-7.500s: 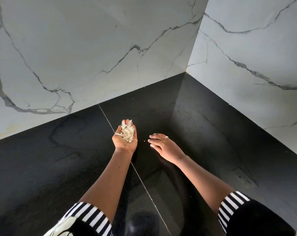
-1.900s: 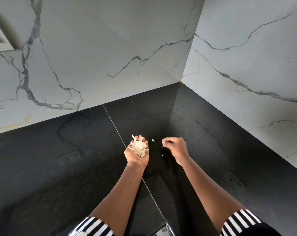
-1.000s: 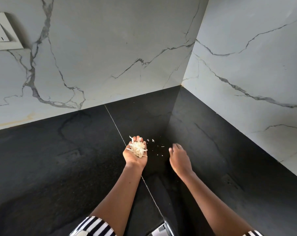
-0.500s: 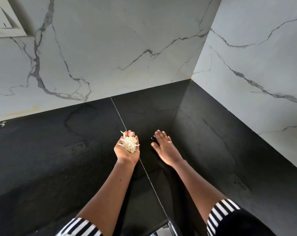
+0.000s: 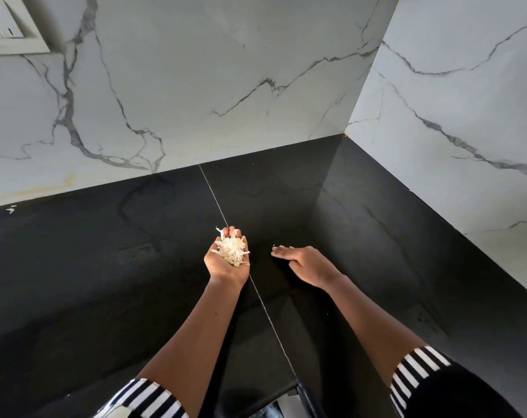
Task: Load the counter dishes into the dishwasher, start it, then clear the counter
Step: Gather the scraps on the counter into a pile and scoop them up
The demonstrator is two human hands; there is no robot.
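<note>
1. Black counter [image 5: 105, 282] meets the marble wall [image 5: 226, 70] in a corner. The left hand [image 5: 227, 260] is cupped palm-up above the seam, fingers curled round a heap of pale scraps [image 5: 232, 250].
2. The right hand [image 5: 304, 262] lies flat on the counter, fingers straight and holding nothing, its tips beside 1 white crumb [image 5: 273, 245].
3. Risk: the heap sits high, so tilting the palm could spill scraps back. A flat sweep may also slide over the crumb.
4. Compared with 0.5 s ago, the right hand has turned. Its fingertips now point toward the left hand, not the corner.
</note>
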